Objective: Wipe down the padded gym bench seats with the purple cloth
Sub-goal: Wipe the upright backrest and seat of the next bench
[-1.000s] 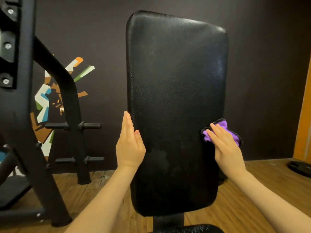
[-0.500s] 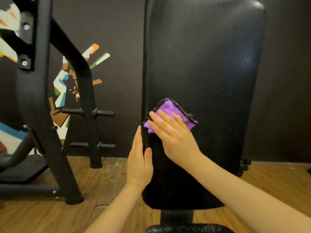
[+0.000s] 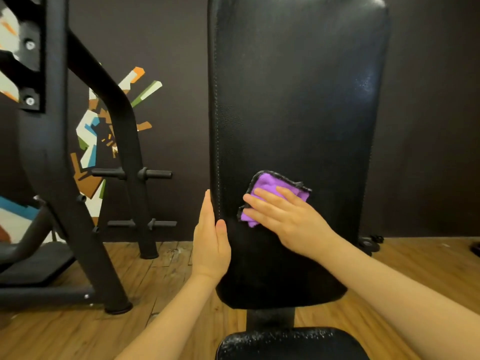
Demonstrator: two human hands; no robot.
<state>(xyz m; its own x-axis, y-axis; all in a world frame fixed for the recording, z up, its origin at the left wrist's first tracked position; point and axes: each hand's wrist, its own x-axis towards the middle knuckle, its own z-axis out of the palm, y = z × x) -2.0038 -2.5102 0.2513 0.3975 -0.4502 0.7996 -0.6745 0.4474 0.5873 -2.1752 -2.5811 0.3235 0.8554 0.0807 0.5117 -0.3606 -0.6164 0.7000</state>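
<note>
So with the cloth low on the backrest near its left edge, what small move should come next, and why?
Probably sweep the right hand and purple cloth rightward across the backrest pad: the cloth sits by the left seam, the left hand braces that edge.

At frame left, black machine frame with plate pegs; behind, colourful mural on dark wall; below, wooden floor.
</note>
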